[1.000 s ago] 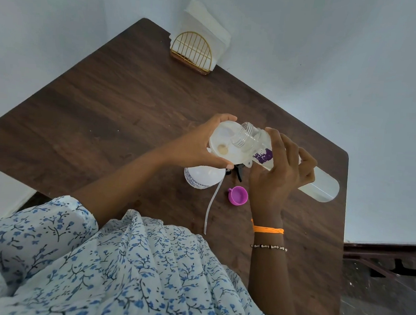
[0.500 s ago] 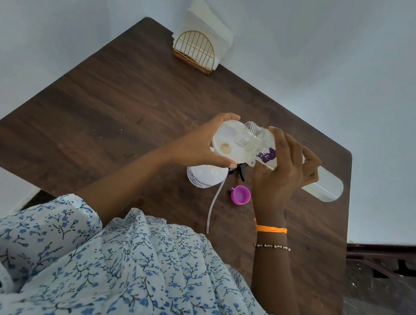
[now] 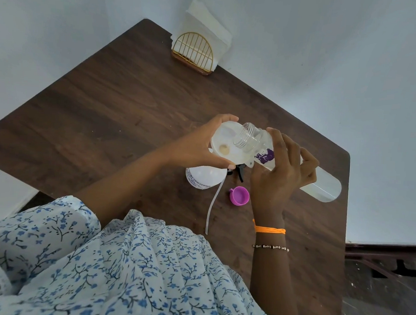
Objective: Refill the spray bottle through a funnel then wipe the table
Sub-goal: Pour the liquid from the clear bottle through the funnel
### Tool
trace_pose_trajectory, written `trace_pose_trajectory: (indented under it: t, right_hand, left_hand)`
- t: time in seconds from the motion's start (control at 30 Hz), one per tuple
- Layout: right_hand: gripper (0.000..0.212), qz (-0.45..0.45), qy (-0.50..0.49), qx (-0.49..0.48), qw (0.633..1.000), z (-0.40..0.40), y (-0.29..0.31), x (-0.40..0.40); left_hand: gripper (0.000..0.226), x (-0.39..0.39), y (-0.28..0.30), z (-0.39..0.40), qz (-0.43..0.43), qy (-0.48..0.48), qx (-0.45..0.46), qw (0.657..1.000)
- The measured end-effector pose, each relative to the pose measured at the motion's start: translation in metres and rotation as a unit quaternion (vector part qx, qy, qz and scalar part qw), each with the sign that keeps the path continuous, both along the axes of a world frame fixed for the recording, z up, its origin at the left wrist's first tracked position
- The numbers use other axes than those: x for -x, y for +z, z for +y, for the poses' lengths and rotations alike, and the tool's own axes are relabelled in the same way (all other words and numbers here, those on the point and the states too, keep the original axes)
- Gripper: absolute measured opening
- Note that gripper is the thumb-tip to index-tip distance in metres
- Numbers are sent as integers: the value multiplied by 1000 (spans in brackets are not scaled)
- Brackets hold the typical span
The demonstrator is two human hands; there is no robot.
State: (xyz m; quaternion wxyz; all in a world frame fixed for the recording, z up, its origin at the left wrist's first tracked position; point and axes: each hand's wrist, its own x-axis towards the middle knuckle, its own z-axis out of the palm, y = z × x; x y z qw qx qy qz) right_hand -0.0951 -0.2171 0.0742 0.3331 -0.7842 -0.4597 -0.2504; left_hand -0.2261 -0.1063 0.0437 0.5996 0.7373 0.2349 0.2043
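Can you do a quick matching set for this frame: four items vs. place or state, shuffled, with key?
Items:
1. funnel
2. refill bottle
3. purple cap
4. napkin holder

States:
A. lying on the table, open side up
B. standing at the table's far corner
C. held by the left hand over the spray bottle
D. tipped in the right hand, mouth over the funnel

Pairs: 1-C, 2-D, 3-A, 4-B
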Motion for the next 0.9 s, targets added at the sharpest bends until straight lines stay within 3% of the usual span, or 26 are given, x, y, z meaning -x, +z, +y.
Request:
trace_pose_trajectory:
  t: [0.9]
  right_hand:
    - [50, 1, 6, 1, 1000, 0, 3, 3]
  left_hand:
    - [85, 0, 1, 0, 7, -2, -8, 1000]
